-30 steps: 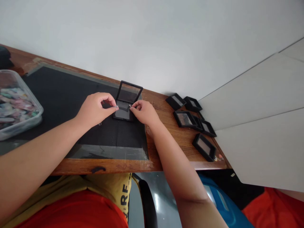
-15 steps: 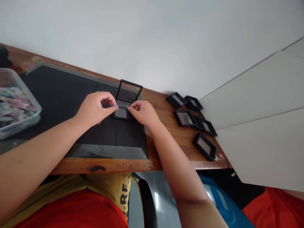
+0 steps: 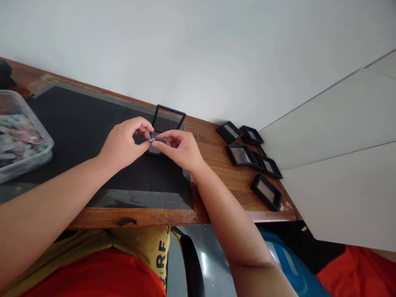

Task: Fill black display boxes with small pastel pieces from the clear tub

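Note:
My left hand pinches a small shiny grey piece between thumb and fingertips; its exact kind is too small to make out. From the right, my right hand meets it, thumb and forefinger closed at the other end of the piece. Under and behind the fingers a black hinged display case stands with its clear-windowed lid raised. My hands cover most of its lower half.
A clear plastic tub of mixed coloured pieces stands at the left on the black mat. Several black cases lie on the wooden table at the right. Behind rises a white wall. Someone's orange-red sleeve shows at lower right.
My right hand has moved left from the case until its fingertips meet the piece in my left hand. The left hand has barely moved, and the case stays put.

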### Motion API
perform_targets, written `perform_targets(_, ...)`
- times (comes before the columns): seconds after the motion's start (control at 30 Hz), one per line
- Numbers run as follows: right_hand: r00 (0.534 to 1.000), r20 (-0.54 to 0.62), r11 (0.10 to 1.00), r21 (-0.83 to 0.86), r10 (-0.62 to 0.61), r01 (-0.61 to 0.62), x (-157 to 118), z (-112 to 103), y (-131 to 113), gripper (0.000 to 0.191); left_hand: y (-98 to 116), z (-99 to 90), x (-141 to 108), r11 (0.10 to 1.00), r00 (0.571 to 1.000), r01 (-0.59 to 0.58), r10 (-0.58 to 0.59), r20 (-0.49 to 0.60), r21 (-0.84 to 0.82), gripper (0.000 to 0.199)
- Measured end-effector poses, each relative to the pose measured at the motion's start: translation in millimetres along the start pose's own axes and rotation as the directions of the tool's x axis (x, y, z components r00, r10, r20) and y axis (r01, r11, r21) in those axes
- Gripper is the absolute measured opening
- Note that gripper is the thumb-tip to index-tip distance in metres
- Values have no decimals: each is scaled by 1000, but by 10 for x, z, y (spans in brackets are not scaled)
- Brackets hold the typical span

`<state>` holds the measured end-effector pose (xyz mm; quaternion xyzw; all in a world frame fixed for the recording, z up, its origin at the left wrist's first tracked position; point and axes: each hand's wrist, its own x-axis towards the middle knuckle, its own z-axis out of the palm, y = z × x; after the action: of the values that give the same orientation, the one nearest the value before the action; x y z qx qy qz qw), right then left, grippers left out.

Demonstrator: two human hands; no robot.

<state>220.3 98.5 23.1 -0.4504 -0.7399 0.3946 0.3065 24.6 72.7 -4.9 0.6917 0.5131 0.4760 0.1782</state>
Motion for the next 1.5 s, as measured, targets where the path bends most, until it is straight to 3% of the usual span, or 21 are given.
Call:
perform_targets(0.2,1000,2,1000,0,10,-10,-37,50,-19,40,7,17,-28,989,995,-100,100,5,107,18)
perform_targets(0.53,997,24,997,27,77,-78,-38,56,-64,27,27,20,-35,972,983,-182,183,9,149,16)
perform_targets(0.8,991,-126,996,-66,53,-62,107,-143,136,36,-12,-30,-8,990,998,-62,60,18,129,16)
perform_targets(0.93,998,-48,975,-217,27,-37,170,-214,276,32,-71,-179,13,982,992,67,-84,90,175,15)
perform_targets(1.07,999,43,959,-282,30,-17,176,-187,306,30,-111,-318,8,946,961,174,-223,162,274,22)
perform_targets(1.23,998,48,958,-286,35,-20,174,-141,300,31,-217,-343,-44,939,926,98,-207,314,331,38)
perform_targets(1.4,996,51,954,-295,67,-49,174,-150,287,36,-353,-279,-37,923,923,74,-207,324,379,34)
perform_targets(1.5,998,26,955,-292,63,-52,172,-174,277,39,-319,-275,13,889,889,150,-313,334,434,36)
